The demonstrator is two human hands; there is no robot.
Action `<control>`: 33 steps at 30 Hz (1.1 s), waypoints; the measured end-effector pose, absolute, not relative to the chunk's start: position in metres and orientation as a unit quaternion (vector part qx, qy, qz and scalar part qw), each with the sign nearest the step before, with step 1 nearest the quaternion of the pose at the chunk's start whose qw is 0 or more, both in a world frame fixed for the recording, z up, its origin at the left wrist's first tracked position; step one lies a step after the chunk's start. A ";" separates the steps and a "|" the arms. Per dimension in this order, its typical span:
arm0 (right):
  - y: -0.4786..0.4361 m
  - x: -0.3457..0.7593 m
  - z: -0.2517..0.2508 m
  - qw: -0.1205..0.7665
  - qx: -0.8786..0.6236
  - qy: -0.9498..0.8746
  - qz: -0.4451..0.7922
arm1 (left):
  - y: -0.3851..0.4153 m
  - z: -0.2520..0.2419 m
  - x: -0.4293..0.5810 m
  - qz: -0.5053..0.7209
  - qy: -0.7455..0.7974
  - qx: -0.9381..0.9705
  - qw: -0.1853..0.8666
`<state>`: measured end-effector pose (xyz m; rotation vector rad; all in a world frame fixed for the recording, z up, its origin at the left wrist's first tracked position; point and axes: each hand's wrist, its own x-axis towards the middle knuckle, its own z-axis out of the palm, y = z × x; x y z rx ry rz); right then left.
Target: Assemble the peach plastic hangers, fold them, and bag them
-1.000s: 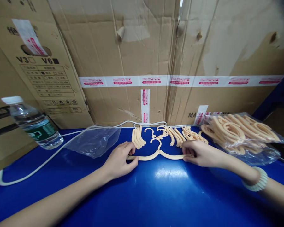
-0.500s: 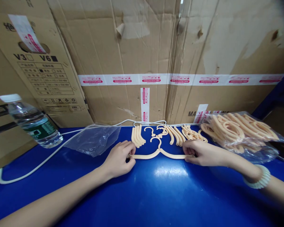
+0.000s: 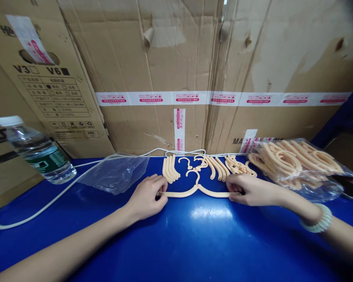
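A cream plastic clothes hanger, made of two curved arms and a hook, lies spread out on the blue table. My left hand is closed on the tip of its left arm. At the opposite end, my right hand pinches the tip of the right arm. The hanger's hook points away from me. Just behind it lie a row of loose hanger arms on the left, several loose hooks in the middle, and another row of arms on the right.
Right of the rows sits a pile of small cream parts, then clear bags of hanger parts. An empty clear bag, a white cable and a water bottle are on the left. Cardboard boxes wall off the back.
Both hands keep their hold on the hanger's ends. The whole view has shifted very slightly; nothing else visibly differs.
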<state>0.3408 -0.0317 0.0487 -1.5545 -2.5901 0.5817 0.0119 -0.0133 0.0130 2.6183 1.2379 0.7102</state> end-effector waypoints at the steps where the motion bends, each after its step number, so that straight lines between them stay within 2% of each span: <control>1: -0.032 0.341 0.049 0.034 -0.505 -0.841 0.189 | -0.013 0.013 0.012 0.240 0.414 0.874 0.081; 12: -0.030 0.343 0.048 0.035 -0.495 -0.845 0.198 | 0.000 0.008 0.004 0.315 0.405 0.852 0.107; 27: -0.029 0.347 0.053 0.021 -0.489 -0.848 0.204 | 0.011 0.004 -0.002 0.327 0.356 0.870 0.100; 29: -0.029 0.348 0.056 0.041 -0.497 -0.845 0.191 | 0.011 0.004 -0.002 0.326 0.357 0.870 0.099; 33: -0.026 0.350 0.061 0.148 -0.500 -0.844 0.122 | 0.011 0.002 -0.002 0.325 0.363 0.868 0.099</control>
